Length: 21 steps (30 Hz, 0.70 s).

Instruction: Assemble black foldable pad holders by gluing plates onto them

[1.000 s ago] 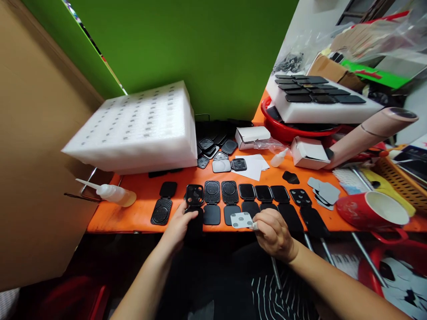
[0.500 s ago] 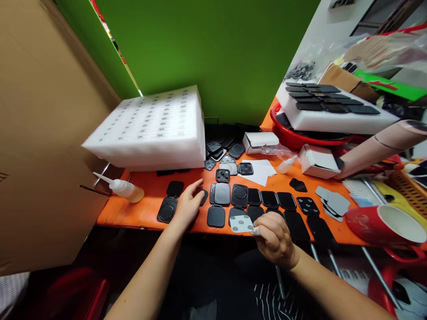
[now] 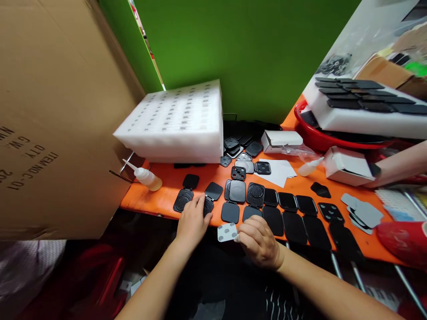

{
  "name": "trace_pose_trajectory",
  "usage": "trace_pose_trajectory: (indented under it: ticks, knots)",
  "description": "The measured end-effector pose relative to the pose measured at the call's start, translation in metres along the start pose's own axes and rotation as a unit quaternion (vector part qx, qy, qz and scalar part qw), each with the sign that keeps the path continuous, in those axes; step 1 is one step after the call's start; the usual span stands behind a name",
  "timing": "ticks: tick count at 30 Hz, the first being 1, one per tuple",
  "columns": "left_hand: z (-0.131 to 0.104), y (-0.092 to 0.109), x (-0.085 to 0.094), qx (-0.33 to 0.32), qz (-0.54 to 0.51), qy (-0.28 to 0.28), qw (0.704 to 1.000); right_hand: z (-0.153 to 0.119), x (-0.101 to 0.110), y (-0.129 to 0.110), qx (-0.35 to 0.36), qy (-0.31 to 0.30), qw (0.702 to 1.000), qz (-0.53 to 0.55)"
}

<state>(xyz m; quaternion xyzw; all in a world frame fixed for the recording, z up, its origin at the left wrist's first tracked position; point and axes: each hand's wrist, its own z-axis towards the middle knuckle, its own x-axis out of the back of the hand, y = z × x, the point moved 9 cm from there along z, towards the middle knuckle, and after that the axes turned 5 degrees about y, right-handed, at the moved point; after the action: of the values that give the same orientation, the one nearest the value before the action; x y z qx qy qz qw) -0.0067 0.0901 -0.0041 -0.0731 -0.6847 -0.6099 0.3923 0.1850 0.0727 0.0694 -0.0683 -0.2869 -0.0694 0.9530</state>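
My right hand (image 3: 258, 242) pinches the edge of a pale rounded square plate (image 3: 227, 232) with several grey dots, held just off the front edge of the orange table (image 3: 167, 202). To its left, my left hand (image 3: 193, 222) lies over the lower half of an open hinged black case (image 3: 214, 191), fingers slightly apart, fingertips touching it near the hinge. Another open black case (image 3: 183, 200) with a textured inner face rests further left. Several more open cases stand in a row to the right, among them a textured one (image 3: 255, 194).
A white foam block (image 3: 173, 146) stands at the back left, with a glue bottle (image 3: 148, 178) in front. Behind the row are white paper, small boxes (image 3: 282, 140) and a red basin (image 3: 310, 131). A red mug (image 3: 402, 240) is at right.
The view has swung left. My left hand has come down onto the hinged case, now more visible. My right hand has moved left with the dotted plate, closer to my left hand.
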Motion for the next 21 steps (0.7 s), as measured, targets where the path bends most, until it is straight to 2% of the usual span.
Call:
trace_pose_trajectory:
  ticks: [2, 4, 6, 8, 10, 12, 14, 16, 19, 21]
  knots:
    - [0.01, -0.003, 0.0, 0.019, 0.013, -0.003, 1.0, 0.0, -0.006, -0.003, 0.001, -0.005, 1.0, -0.003]
    - [0.017, -0.005, 0.008, 0.032, -0.003, -0.008, 0.999, 0.0, -0.018, -0.005, 0.002, -0.01, 1.0, -0.005]
    - [0.021, -0.006, 0.026, 0.038, -0.034, 0.007, 0.999, 0.002, -0.034, -0.006, 0.003, -0.012, 1.0, -0.013]
    - [0.02, -0.01, 0.052, 0.061, -0.089, 0.058, 0.992, 0.005, -0.052, -0.004, 0.0, -0.014, 0.999, -0.03]
    - [0.013, -0.018, 0.076, 0.105, -0.185, 0.112, 0.971, 0.008, -0.069, -0.001, -0.005, -0.023, 0.998, -0.051]
    - [0.003, -0.026, 0.087, 0.153, -0.294, 0.138, 0.933, 0.009, -0.083, 0.003, -0.013, -0.05, 0.997, -0.065]
    - [-0.007, -0.03, 0.09, 0.193, -0.379, 0.139, 0.894, 0.006, -0.093, 0.004, -0.017, -0.089, 0.993, -0.072]
    - [-0.016, -0.031, 0.091, 0.223, -0.421, 0.134, 0.869, 0.001, -0.096, 0.002, -0.019, -0.123, 0.989, -0.079]
    - [-0.023, -0.029, 0.09, 0.247, -0.433, 0.124, 0.858, -0.004, -0.087, -0.004, -0.032, -0.147, 0.986, -0.079]
    - [-0.026, -0.024, 0.081, 0.261, -0.448, 0.095, 0.85, -0.005, -0.075, 0.0, -0.072, -0.15, 0.985, -0.045]
